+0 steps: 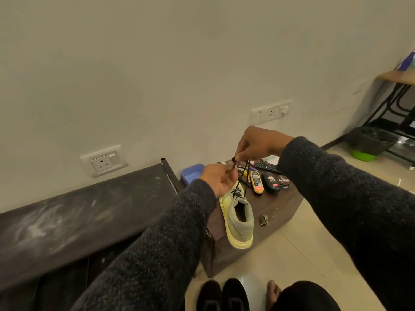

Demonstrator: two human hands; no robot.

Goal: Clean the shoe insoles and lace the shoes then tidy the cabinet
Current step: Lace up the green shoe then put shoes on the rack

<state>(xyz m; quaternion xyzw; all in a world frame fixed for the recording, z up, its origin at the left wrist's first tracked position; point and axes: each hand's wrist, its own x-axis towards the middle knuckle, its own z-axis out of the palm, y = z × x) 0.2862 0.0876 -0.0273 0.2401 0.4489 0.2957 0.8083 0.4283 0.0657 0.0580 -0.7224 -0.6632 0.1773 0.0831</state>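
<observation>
One grey shoe (240, 215), three polish containers (256, 182), two black slippers (222, 296), two wall sockets (103, 160)

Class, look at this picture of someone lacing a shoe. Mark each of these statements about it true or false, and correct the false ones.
1. Both hands pinch the black lace above the shoe. True: the left hand and right hand each hold it.
2. The shoe lies on the floor. False: it sits on the brown cabinet.
3. A blue tray stands behind the left hand, near the wall. True.
4. The polish bottles stand upright. False: they lie flat on the cabinet top.
5. A pair of black shoes rests on the floor. True.
6. The lace is white. False: it is black.
</observation>
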